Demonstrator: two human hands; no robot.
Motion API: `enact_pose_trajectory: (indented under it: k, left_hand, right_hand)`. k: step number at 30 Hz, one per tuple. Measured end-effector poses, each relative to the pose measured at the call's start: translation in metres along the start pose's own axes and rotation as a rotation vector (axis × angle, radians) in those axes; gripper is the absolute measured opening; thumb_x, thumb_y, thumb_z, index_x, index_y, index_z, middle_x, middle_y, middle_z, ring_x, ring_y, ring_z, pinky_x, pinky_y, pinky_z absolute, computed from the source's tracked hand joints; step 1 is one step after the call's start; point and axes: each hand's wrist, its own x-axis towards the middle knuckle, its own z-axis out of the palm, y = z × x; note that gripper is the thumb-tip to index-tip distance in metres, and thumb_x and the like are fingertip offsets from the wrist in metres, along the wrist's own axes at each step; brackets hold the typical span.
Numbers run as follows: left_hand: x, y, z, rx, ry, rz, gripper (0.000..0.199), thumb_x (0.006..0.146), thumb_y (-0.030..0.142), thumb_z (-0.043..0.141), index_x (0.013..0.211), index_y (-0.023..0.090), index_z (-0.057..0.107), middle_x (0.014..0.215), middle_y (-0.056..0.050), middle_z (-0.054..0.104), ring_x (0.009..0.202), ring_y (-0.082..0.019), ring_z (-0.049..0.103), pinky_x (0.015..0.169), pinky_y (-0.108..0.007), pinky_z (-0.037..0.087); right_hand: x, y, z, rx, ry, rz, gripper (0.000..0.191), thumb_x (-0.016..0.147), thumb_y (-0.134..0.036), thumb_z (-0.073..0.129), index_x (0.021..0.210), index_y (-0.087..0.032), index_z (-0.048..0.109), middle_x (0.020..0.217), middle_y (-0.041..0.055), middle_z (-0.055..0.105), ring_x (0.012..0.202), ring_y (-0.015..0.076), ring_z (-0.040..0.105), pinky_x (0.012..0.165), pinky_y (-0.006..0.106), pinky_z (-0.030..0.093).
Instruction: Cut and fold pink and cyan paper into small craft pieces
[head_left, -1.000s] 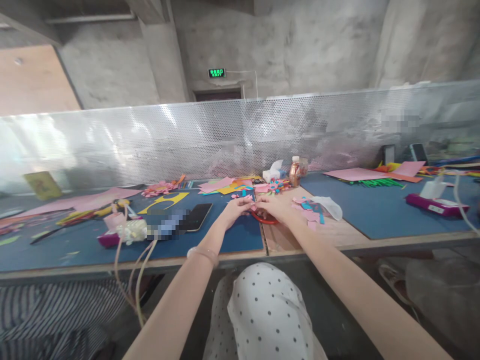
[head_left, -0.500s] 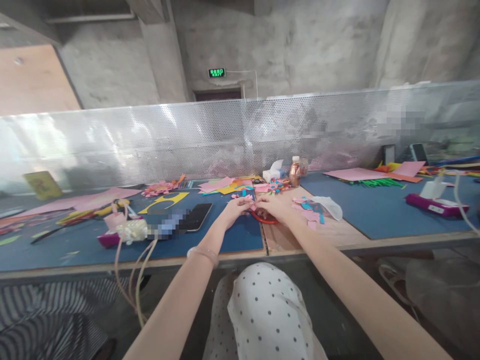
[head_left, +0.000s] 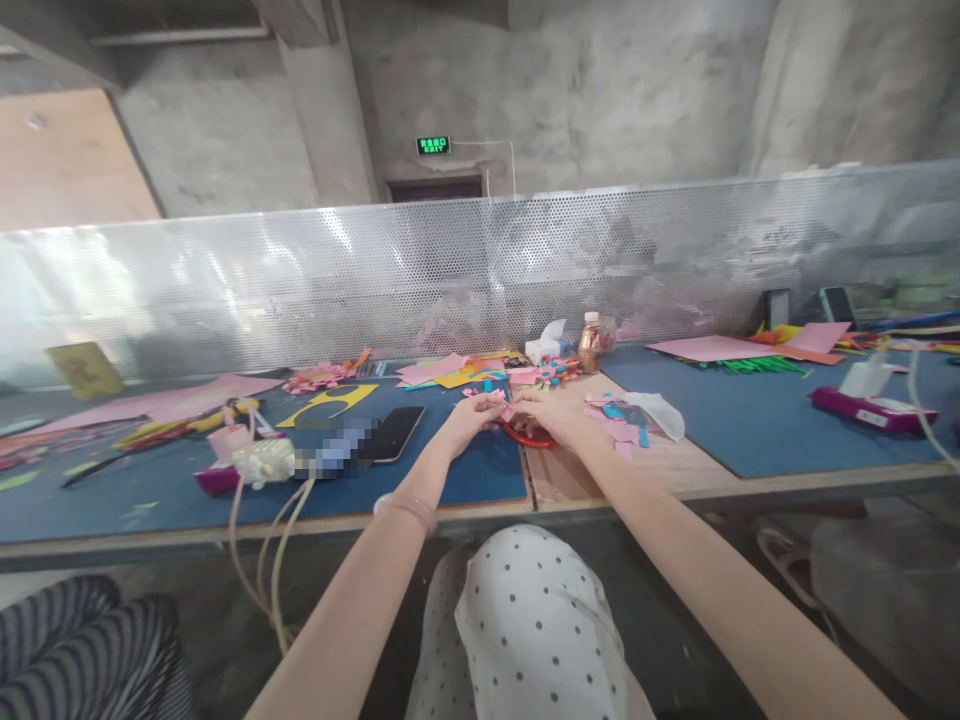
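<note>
My left hand [head_left: 480,412] and my right hand [head_left: 546,412] meet above the table, fingertips almost together. Pinched between them is a small pink paper piece [head_left: 507,412]; its exact shape is too small to make out. Under my right hand the edge of a red ring-shaped item [head_left: 531,440] shows, the rest covered by my fingers. Pink and blue paper scraps [head_left: 621,422] lie just right of my right hand, touching a crumpled white piece [head_left: 660,414]. Beyond my hands rests a pink and blue paper flower [head_left: 551,372].
A black phone [head_left: 399,434] and a yellow sheet with a round cutout [head_left: 330,404] lie at left. A corded purple device [head_left: 217,480] stands nearer the edge. Farther back are a bottle [head_left: 590,342], a tissue pack [head_left: 544,350] and a perforated metal screen [head_left: 420,290]. Another purple device [head_left: 874,412] sits right.
My hands stay almost in place, with only a slight shift of the right fingers. At lower left, a neighbour's striped-clad legs have moved.
</note>
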Motion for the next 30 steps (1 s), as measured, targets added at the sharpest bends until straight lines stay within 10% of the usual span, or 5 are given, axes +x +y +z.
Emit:
enact_pose_trajectory:
  k: [30]
  left_hand:
    - [0.0014,-0.0029,-0.0012,-0.014,-0.016,0.003,0.013,0.078,0.020,0.054,0.087,0.011,0.056,0.080,-0.001,0.058,0.071,-0.012,0.057,0.066,-0.030,0.047]
  right_hand:
    - [-0.0008,-0.0021,0.0004,0.011,-0.014,0.022,0.015,0.082,-0.023,0.049,0.074,-0.011,0.053,0.062,-0.0035,0.052,0.049,0.0052,0.047,0.045,0.018,0.038]
